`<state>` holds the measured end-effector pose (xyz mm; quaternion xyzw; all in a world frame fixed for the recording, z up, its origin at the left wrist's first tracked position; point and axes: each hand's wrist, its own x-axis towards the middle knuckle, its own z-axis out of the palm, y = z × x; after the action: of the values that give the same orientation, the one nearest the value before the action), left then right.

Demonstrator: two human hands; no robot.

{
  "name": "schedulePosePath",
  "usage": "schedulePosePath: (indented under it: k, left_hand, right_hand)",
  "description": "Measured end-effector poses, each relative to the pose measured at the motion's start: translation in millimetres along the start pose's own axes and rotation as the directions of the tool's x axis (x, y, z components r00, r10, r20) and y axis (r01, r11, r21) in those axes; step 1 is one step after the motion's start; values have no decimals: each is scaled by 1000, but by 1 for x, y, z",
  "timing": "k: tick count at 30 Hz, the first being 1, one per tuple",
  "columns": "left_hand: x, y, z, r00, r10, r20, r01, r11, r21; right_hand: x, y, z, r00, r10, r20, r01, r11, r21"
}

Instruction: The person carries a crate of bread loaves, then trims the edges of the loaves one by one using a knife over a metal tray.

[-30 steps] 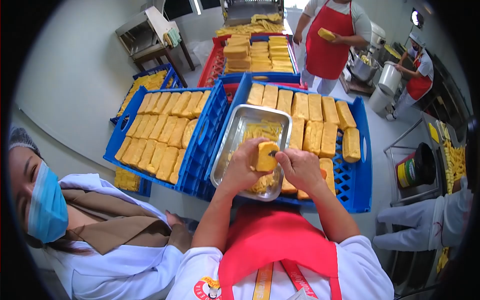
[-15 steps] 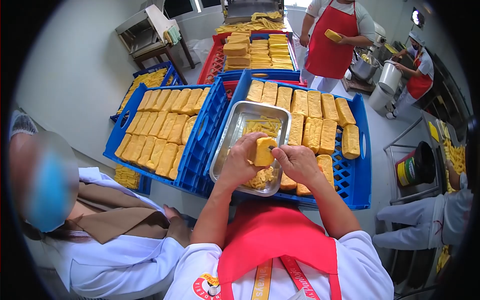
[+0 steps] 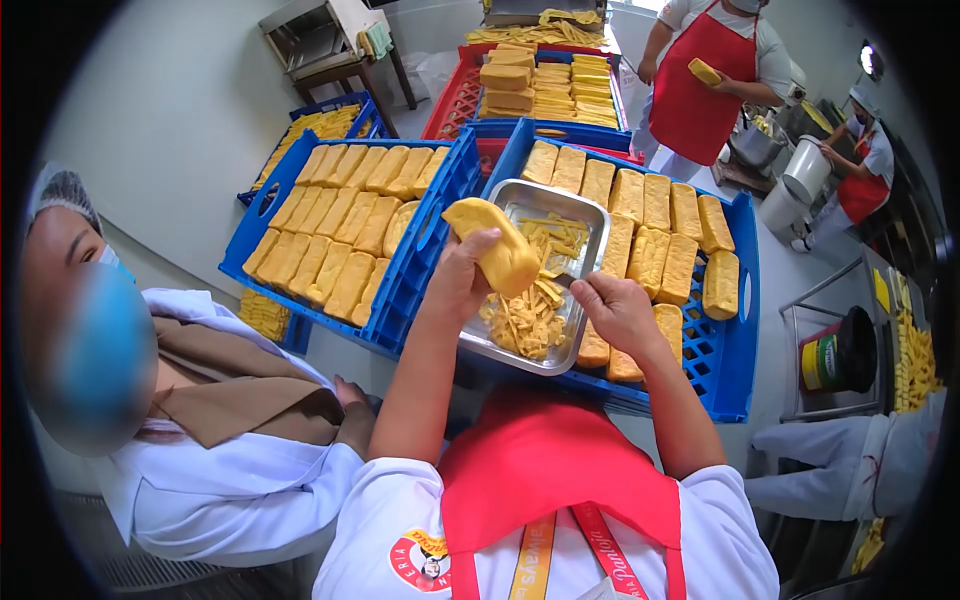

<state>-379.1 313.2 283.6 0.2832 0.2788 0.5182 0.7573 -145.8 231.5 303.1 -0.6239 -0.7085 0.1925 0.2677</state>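
My left hand (image 3: 458,283) is wrapped round a small yellow bread loaf (image 3: 495,248), holding it tilted above the near left part of a metal pan (image 3: 597,240). In my right hand (image 3: 620,312) is a knife (image 3: 562,279), its short blade pointing left over the pan, apart from the loaf. Thin yellow crust trimmings (image 3: 525,325) lie in the pan. The pan rests on the left side of a blue crate (image 3: 738,365), where whole loaves (image 3: 650,255) stand in rows to its right and behind it.
A second blue crate (image 3: 400,312) full of loaves adjoins on the left. Beyond are stacked loaves (image 3: 508,75) in a further crate. A person in a white coat (image 3: 240,460) stands close at my left. Another in a red apron (image 3: 705,85) holds a loaf across from me.
My left hand has moved left and turned the loaf lengthwise. My right hand has drawn the knife away from the loaf, lower and to the right. The camera view has shifted slightly.
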Motion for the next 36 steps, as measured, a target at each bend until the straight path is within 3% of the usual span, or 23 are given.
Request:
schedulePosePath:
  k: [1,3,6,13,27,30,32,36]
  left_hand:
    - [-2,0,-1,1000,4,-5,-4,1000,-3]
    - [-7,-1,2,988,-149,-32,148,989,-30]
    - [-8,-8,6,985,-171,-11,171,984,-40]
    - [-5,-14,13,969,-248,-4,247,966,-76]
    - [13,-28,7,978,-210,11,210,976,-63]
    - [19,-28,2,984,-164,-69,164,986,1]
    - [17,-23,3,986,-105,-131,114,992,57]
    - [11,-8,7,966,14,-259,40,979,202]
  right_hand:
    - [1,-3,-4,999,-16,-38,20,994,105]
    - [2,-11,-14,998,-40,-43,46,990,132]
    - [7,-18,-12,938,-317,-141,312,949,-57]
    - [19,-28,-14,883,-445,-149,391,874,-289]
    - [29,-17,1,935,-354,17,344,895,-285]
    - [27,-14,4,947,-297,127,319,919,-231]
    - [22,-23,4,918,-182,351,289,915,-281]
    - [16,-16,4,955,-186,232,268,876,-400]
